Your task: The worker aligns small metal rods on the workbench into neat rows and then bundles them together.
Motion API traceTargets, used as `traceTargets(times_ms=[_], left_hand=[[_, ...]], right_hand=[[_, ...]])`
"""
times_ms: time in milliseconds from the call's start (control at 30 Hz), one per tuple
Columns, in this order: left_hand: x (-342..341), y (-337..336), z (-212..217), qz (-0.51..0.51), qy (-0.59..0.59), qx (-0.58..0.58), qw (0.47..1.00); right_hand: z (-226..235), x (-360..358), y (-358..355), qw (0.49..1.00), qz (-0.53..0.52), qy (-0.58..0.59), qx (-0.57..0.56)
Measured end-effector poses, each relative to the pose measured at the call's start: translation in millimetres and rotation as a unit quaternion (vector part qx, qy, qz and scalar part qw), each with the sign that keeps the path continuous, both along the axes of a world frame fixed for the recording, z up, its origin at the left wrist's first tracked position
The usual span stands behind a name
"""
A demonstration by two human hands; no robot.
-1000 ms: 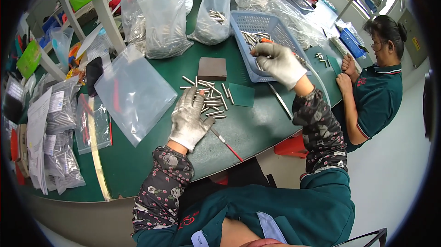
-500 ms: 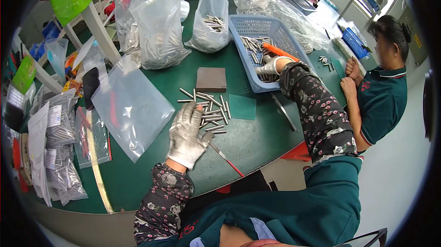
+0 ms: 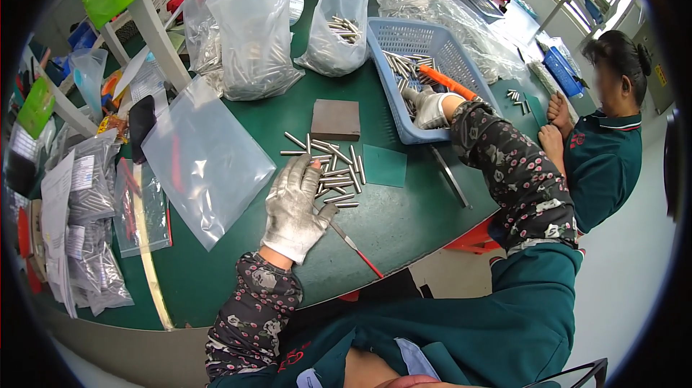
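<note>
Pins of silvery metal [image 3: 336, 172] lie heaped on the green worktop [image 3: 404, 222] beside the person's left hand [image 3: 295, 208], spread palm-down with fingers at the pile's edge — while the right hand [image 3: 431, 110] is down among more pins [image 3: 401, 65] in the blue basket [image 3: 425, 135] — whether gripping any, I can't tell.

2 grey-white gloves [image 3: 294, 216], 2 black floral oversleeves [image 3: 261, 283], dark green shirt [image 3: 461, 316], red chest embroidery [image 3: 293, 356], black-framed glasses [image 3: 592, 367]
</note>
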State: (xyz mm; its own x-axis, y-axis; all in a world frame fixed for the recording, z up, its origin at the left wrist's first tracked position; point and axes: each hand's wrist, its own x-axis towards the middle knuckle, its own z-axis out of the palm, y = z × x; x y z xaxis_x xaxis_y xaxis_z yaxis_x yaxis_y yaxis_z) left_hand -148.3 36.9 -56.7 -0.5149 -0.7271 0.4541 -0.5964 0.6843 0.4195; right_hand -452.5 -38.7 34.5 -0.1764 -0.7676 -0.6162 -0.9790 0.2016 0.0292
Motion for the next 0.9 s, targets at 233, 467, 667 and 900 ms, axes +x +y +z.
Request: traceTargets(times_ms=[233, 467, 667, 900], left_hand=[[-2.4, -0.2, 1.4, 0.001, -0.011, 0.014, 1.0], [-0.2, -0.3, 1.0, -0.001, -0.002, 0.018, 1.0], [-0.4, 0.2, 1.9, 0.003, -0.006, 0.027, 1.0], [-0.3, -0.2, 2.4, 0.006, -0.01, 0.027, 1.0]], right_hand=[[-24.4, -17.5, -11.7, 0.999, 0.001, 0.005, -0.036], [-28.4, -8.2, -14.7, 0.998, -0.008, 0.017, -0.053], [-21.2, -7.2, -13.9, 0.999, 0.011, -0.011, -0.031], [-25.4, -2.1, -13.3, 0.997, 0.031, 0.03, -0.057]])
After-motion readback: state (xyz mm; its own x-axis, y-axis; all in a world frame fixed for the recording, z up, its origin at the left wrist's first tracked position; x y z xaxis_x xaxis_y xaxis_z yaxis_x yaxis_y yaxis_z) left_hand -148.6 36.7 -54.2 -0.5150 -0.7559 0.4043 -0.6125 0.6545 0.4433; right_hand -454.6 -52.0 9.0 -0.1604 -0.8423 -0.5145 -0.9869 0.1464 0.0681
